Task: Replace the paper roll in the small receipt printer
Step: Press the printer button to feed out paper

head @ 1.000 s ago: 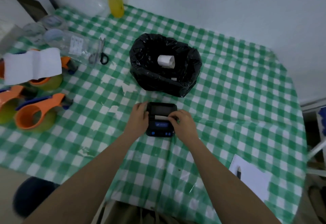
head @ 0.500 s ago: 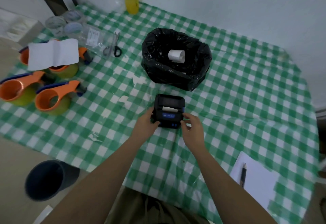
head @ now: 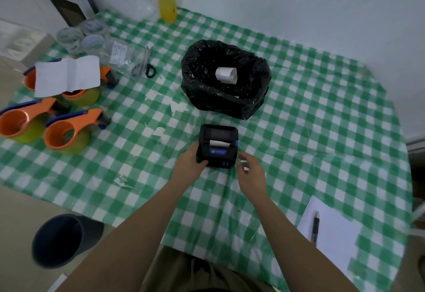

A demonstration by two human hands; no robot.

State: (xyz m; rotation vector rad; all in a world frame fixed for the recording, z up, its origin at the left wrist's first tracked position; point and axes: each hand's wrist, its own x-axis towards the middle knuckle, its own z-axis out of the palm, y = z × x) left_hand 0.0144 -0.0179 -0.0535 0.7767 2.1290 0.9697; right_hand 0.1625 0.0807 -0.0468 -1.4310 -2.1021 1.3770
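Observation:
The small black receipt printer (head: 218,144) lies flat on the green checked tablecloth (head: 322,130), lid closed, with a short white strip of paper (head: 219,142) sticking out of its slot. My left hand (head: 190,162) grips the printer's near left corner. My right hand (head: 250,172) hovers just off its near right corner, fingers apart, holding nothing. A used white paper roll (head: 226,74) lies inside the black bin bag (head: 202,89) behind the printer.
Orange tape dispensers (head: 66,130) with a white sheet (head: 66,75) over them stand at the left. Scissors (head: 145,65) and clear bags lie behind them. A yellow bottle (head: 167,7) stands at the back. A notepad (head: 333,234) with a pen (head: 315,225) lies near right. A dark bucket (head: 59,238) stands below the table's near left edge.
My right hand has slid off the printer's top to its near right corner and now hangs free. My left hand has moved down to the near left corner. The camera has pulled back.

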